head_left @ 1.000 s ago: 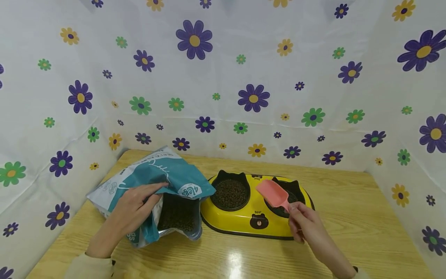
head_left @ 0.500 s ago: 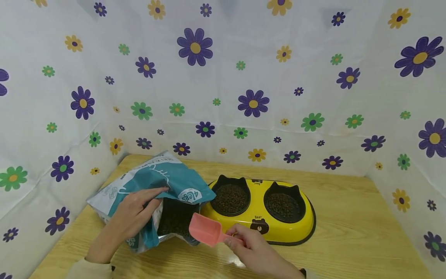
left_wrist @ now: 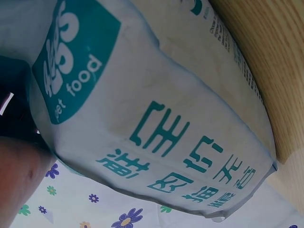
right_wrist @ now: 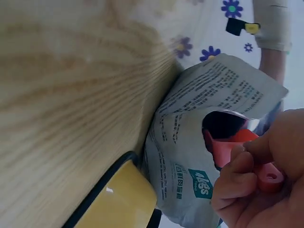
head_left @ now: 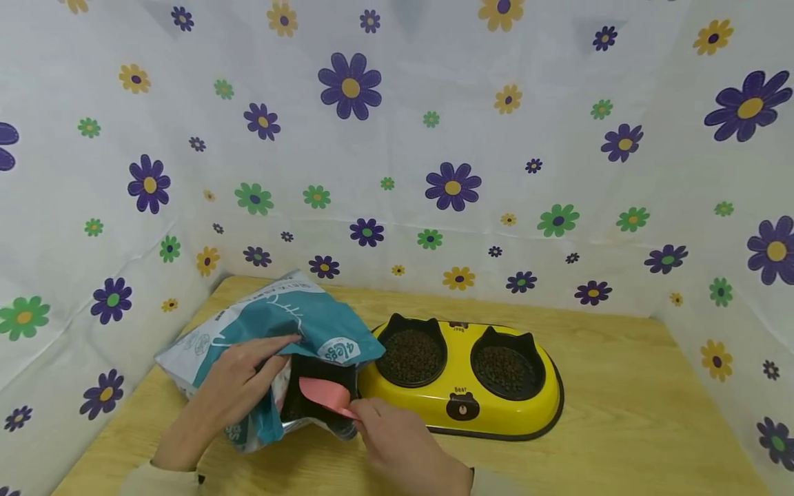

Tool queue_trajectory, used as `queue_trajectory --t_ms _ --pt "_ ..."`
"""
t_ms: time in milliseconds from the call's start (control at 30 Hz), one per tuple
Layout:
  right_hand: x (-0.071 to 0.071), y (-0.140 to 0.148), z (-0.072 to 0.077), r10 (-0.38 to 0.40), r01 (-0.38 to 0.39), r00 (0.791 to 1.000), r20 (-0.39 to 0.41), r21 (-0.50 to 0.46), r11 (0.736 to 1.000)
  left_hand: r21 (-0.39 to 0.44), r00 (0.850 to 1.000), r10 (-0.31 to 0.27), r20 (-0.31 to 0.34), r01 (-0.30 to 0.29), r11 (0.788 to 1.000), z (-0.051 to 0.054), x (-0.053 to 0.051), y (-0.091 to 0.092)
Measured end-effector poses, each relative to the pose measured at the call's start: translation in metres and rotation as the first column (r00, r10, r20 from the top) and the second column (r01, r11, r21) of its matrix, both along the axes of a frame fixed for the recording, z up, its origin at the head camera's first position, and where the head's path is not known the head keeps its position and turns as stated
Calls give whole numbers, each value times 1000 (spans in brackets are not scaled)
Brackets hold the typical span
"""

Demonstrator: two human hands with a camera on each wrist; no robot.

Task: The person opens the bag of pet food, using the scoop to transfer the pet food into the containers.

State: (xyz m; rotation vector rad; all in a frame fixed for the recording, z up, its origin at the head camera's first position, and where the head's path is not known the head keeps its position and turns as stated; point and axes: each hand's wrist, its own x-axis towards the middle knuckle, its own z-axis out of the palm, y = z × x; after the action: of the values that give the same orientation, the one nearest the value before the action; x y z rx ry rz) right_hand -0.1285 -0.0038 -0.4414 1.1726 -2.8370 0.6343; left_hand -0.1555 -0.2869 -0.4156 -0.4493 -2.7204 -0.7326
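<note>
A teal and white pet food bag [head_left: 322, 322] lies on its side, mouth facing the front. My left hand [head_left: 238, 377] grips the rim of its mouth at the left, holding it open. My right hand [head_left: 409, 444] pinches the handle of a pink scoop [head_left: 325, 394], whose bowl is inside the bag's mouth. In the right wrist view the scoop [right_wrist: 223, 151] enters the dark opening, with thumb and fingers round its handle. The left wrist view has the printed side of the bag [left_wrist: 142, 95]; the left fingertips are hidden there.
Right of the bag stands a yellow double pet bowl [head_left: 459, 358] with a bear print. Brown kibble lies in both its left bowl [head_left: 412, 355] and its right bowl [head_left: 502, 368]. Flower-printed cloth [head_left: 397, 138] encloses the back and sides of the wooden table [head_left: 626, 399].
The right hand has moved left from above the right bowl, bringing the scoop into the bag's mouth. Kibble in the right bowl is now uncovered to view. The left hand stays at the bag.
</note>
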Motion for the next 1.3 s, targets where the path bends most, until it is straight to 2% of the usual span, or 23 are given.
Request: queue_trajectory --t_ms 67,167,300,367,433,533,633,667,767,867,933,1000,1100,1167,1300 --pt "-1 -5 -3 11 -3 994 -106 80 997 2 1000 1 2 -1 1000 -1 1 0" --pt "-3 -10 -8 25 12 974 -227 157 987 5 1000 -1 0 1 1000 -3 2 0" --pt "-8 -14 -17 46 44 915 -402 213 976 8 1000 0 -15 0 1000 -3 2 0" --pt "-9 -16 -19 59 50 890 -452 226 973 9 1000 3 -17 -3 1000 -3 1 0" --pt "-9 -17 -20 67 50 884 -462 235 971 10 1000 5 -15 -5 1000 -2 1 0" --pt "-9 -18 -18 52 36 924 -380 221 975 9 1000 6 -7 -6 1000 -2 0 0" --pt "-9 -18 -17 16 18 974 -226 148 989 7 1000 11 -4 -11 1000 -1 0 0" --pt "-9 -17 -16 9 11 984 -179 110 994 8 1000 13 -4 -13 1000 0 0 0" --pt "-10 -17 -16 3 -4 999 -46 -31 1000 6 1000 17 -5 -17 1000 0 2 0" --pt "-10 -15 -17 4 9 997 75 -163 987 5 1000 13 -5 -13 1000 0 2 0" --pt "-10 -13 -17 4 40 984 179 -238 970 4 1000 11 -3 -11 1000 0 2 1" --pt "-10 -11 -17 9 82 957 289 -301 950 5 1000 10 3 -10 1000 -1 2 1" --pt "-10 -8 -17 15 159 897 442 -354 922 7 1000 13 10 -13 1000 -1 1 2" --pt "-11 -7 -18 22 217 848 529 -385 897 8 1000 15 7 -15 1000 -1 0 2" --pt "-12 -8 -20 38 306 771 636 -422 853 5 1000 12 4 -12 1000 -1 0 2"
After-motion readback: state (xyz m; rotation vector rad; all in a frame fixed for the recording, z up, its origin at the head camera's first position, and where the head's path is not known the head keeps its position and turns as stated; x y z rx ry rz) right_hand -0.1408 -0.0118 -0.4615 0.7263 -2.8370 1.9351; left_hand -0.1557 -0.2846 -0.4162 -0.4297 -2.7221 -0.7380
